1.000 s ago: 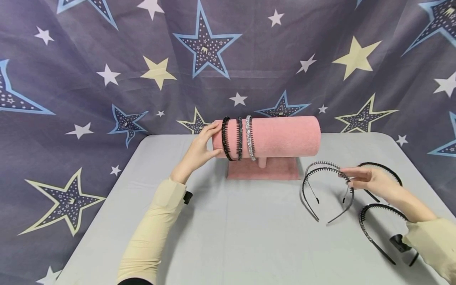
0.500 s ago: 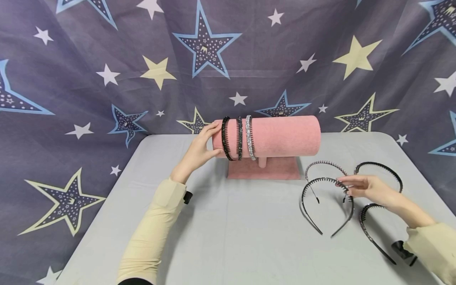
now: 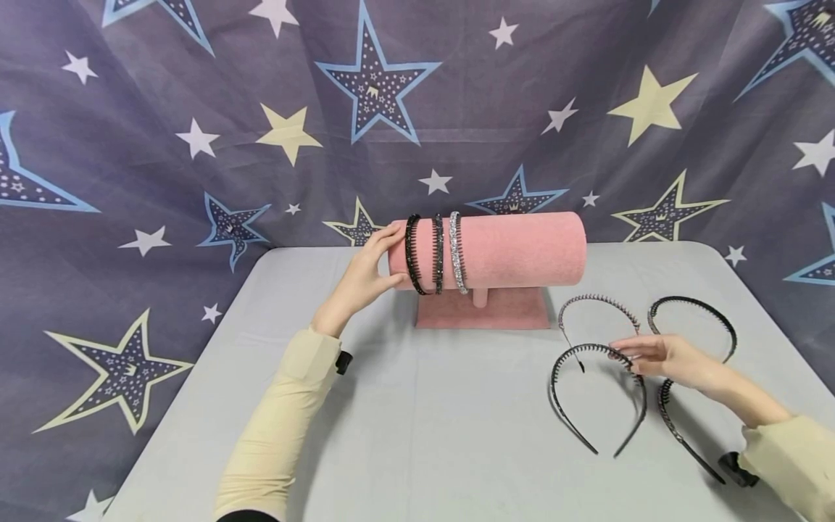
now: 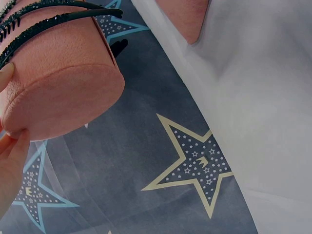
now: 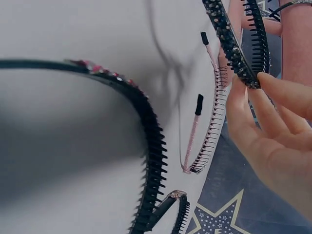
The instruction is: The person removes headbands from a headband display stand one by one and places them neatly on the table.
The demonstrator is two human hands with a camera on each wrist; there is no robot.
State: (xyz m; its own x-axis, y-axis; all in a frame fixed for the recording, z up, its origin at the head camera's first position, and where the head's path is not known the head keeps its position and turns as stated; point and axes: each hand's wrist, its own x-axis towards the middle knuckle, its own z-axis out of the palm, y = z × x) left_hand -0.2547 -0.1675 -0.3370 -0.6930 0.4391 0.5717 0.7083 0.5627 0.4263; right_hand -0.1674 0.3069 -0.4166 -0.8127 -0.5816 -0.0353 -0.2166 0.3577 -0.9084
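Observation:
My left hand [image 3: 359, 283] holds the left end of a pink padded headband stand [image 3: 522, 250], thumb in front and fingers over the top. Around the roll's left half sit a black headband [image 3: 412, 254], a dark glittery headband [image 3: 439, 254] and a silver one [image 3: 456, 254]. To the right, my right hand [image 3: 681, 366] pinches a black toothed headband [image 3: 554, 377] near its top, its ends pointing down toward me. Dark glitter covers this held headband [image 5: 226, 39] in the right wrist view, pinched between thumb and fingers.
Behind the held headband lies a thin pinkish headband [image 3: 590, 297]. A black headband [image 3: 707, 309] lies at the back right, another [image 3: 681, 438] nearer, partly under my right forearm. A star-patterned cloth [image 3: 457, 94] hangs behind the white table [image 3: 417, 420].
My right hand has drawn the black headband toward me, away from the thin pinkish headband behind it. My left hand stays on the stand's end.

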